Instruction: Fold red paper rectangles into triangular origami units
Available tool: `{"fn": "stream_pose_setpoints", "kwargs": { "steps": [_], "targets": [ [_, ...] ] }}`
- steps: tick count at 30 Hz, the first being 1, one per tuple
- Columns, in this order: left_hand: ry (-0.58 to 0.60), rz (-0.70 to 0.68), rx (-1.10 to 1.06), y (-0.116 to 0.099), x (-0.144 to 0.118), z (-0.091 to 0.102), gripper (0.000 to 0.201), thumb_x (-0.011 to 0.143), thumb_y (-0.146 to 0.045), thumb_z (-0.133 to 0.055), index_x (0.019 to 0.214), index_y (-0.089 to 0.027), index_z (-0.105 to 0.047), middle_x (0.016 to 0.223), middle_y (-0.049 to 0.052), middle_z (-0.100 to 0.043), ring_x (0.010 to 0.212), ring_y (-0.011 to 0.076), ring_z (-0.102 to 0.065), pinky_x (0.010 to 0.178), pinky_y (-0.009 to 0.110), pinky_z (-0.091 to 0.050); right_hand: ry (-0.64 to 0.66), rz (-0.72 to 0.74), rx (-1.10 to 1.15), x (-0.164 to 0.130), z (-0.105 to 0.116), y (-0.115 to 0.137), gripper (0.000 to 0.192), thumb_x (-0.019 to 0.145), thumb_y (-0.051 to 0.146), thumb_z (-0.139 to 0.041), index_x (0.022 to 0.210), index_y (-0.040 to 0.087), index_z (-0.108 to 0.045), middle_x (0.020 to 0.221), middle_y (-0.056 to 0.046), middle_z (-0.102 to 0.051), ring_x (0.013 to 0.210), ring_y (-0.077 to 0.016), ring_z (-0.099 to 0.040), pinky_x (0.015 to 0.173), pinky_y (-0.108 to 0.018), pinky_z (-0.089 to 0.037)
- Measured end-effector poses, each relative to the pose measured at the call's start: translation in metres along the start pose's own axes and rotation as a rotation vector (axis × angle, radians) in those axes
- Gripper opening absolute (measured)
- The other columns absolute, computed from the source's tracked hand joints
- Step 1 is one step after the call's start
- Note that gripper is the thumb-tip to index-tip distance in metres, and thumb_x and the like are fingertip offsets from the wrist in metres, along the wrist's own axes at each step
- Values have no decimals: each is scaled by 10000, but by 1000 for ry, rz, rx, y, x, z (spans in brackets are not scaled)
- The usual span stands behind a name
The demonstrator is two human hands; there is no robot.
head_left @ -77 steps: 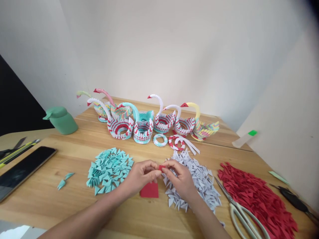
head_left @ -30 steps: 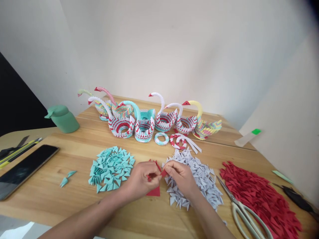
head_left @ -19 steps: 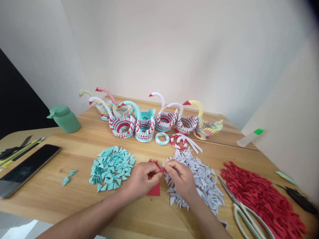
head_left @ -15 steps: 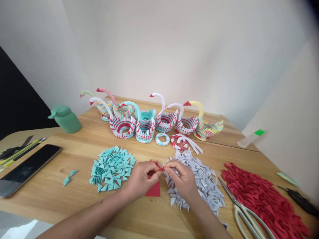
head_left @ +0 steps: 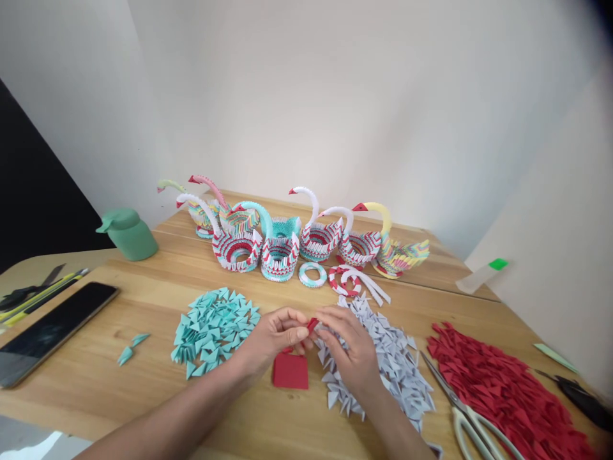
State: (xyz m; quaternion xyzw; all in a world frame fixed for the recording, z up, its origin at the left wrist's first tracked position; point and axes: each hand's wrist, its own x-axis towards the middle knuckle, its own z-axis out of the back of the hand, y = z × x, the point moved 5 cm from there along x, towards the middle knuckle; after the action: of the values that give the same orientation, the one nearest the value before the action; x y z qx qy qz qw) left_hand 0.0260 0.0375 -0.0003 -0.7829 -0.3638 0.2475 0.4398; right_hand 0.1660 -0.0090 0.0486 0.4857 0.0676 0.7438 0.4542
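Taking the red paper square [head_left: 290, 372] on the wooden surface [head_left: 86, 383] as the landmark: far to its left lies a dark phone [head_left: 50, 331], and beyond that a green dispenser [head_left: 127, 233]. Nearer on its left is the pile of teal folded triangles [head_left: 214, 330]. Just above the square, the left hand [head_left: 271, 339] and the right hand [head_left: 348, 348] meet, fingertips of both pinched closed on a small red folded piece [head_left: 311, 324] held above the surface. Behind the square stands a row of paper swans [head_left: 287, 233]. To its right spreads the pile of white folded triangles [head_left: 393, 364], partly under the right hand, then scissors [head_left: 467, 415], then the pile of red folded triangles [head_left: 507, 390].
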Motion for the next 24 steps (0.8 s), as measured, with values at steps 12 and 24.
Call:
{"fn": "stream_pose_setpoints", "kwargs": {
  "steps": [12,24],
  "targets": [
    [-63,30,-93,4,1,5,381,674,-347,-788,944,-134,-626,822,48,-689,604,103,-614,599,221,-446,72,196,-95,-1,-6,9,252,867,65,-518,998,236,-649,841,-54,-660,767,-180,-579,665,-322,-491],
    [-143,-19,431,-4,3,10,430,696,-542,-658,650,-116,-621,539,5,-578,484,96,-488,502,211,-382,99,240,-207,-1,-6,9,260,883,88,-508,995,253,-676,878,-65,-677,829,-193,-571,762,-350,-488]
  ]
}}
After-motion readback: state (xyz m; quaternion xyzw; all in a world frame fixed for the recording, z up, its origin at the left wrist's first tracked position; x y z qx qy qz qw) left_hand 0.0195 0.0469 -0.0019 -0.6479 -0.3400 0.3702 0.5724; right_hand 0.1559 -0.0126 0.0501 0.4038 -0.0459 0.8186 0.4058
